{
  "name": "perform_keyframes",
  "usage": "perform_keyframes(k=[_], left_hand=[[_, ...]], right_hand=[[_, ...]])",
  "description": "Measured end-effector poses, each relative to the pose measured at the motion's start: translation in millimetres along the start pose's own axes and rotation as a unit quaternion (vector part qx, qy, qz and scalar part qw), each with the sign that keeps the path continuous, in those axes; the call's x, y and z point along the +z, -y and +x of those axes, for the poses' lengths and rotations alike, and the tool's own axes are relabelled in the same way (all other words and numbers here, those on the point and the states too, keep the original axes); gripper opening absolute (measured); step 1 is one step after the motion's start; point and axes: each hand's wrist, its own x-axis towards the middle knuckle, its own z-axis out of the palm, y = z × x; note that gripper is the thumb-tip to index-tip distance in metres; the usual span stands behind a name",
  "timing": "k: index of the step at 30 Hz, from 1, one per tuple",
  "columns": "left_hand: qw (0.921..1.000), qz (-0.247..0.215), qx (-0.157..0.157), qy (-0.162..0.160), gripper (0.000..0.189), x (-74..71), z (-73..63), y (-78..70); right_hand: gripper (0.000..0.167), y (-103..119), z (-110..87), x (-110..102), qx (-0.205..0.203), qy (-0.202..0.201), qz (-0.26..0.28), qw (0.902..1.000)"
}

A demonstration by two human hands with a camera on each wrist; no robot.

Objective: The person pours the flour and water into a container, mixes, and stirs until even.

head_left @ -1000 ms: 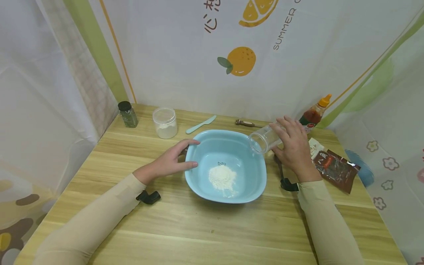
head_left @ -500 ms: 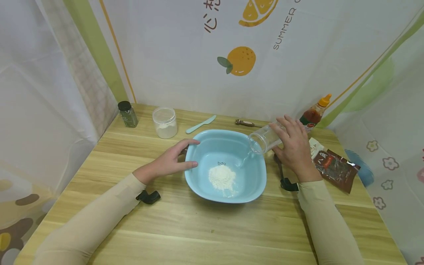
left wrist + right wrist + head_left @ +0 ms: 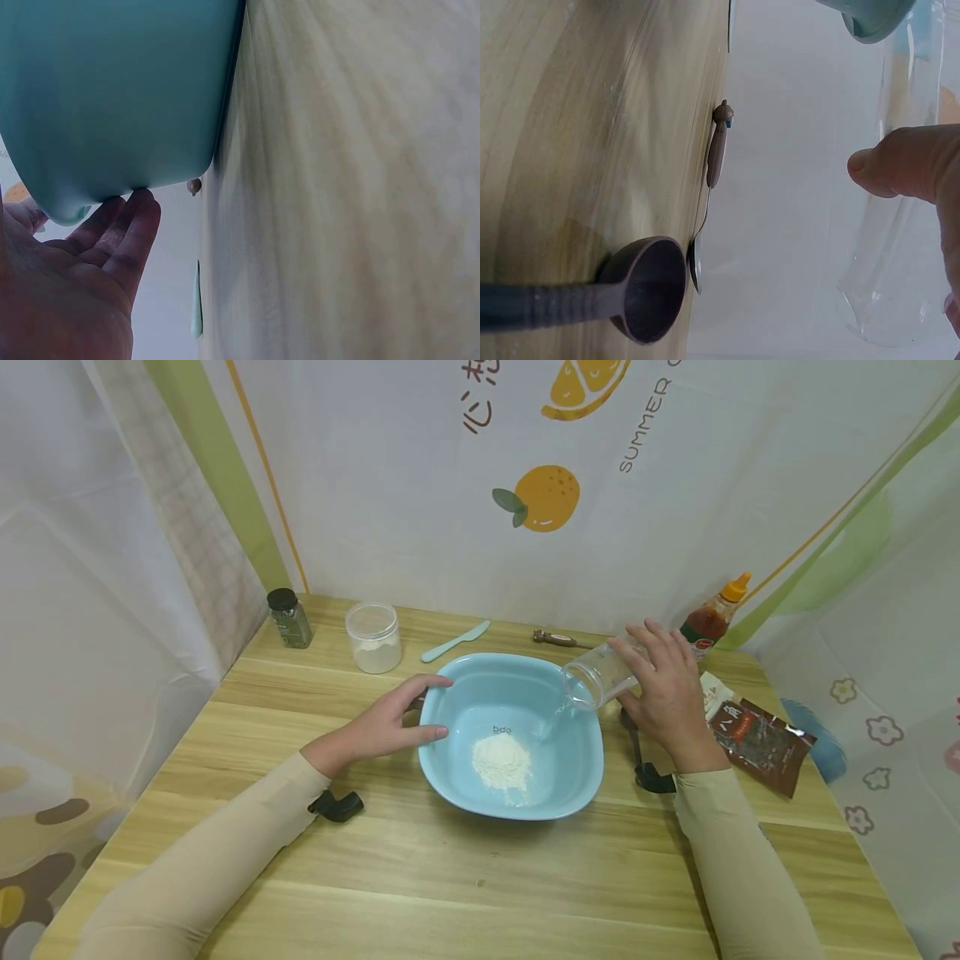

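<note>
A light blue basin [image 3: 517, 807] stands on the table, a mound of white powder [image 3: 501, 761] on its floor. My left hand [image 3: 378, 727] holds its left rim, thumb and index over the edge; the left wrist view shows other fingers [image 3: 135, 232] against the outer wall. In my right hand [image 3: 663, 693] is a clear cylindrical container [image 3: 600, 676], tilted with its mouth over the basin's right rim. A thin stream of clear liquid [image 3: 552, 722] runs from it into the basin. The right wrist view shows the thumb [image 3: 900, 163] across the container's side.
Behind the basin are a dark-lidded spice jar [image 3: 289, 620], a tub of white powder [image 3: 374, 643], a pale green knife [image 3: 455, 642] and a brown-handled spoon [image 3: 555, 638]. At right are a sauce bottle [image 3: 712, 614], a brown packet [image 3: 761, 743] and a dark scoop [image 3: 649, 292].
Liquid now pours from the clear container; no stream showed one second ago. It has grown longer since half a second ago. Both hands have stayed nearly still.
</note>
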Motion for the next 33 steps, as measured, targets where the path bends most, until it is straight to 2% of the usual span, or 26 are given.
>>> perform_keyframes(k=[11,33], left_hand=[[1.0000,-0.003,0.003,0.001,0.068,0.5,0.2,-1.3],[1.0000,0.001,0.008,0.000,0.068,0.3,0.0,-4.4]], right_hand=[[0.086,0.7,0.0,-0.9,-0.010,-0.007,-0.002,0.9999],[0.083,0.1,0.5,-4.6,-0.022,0.007,-0.007,0.9997]])
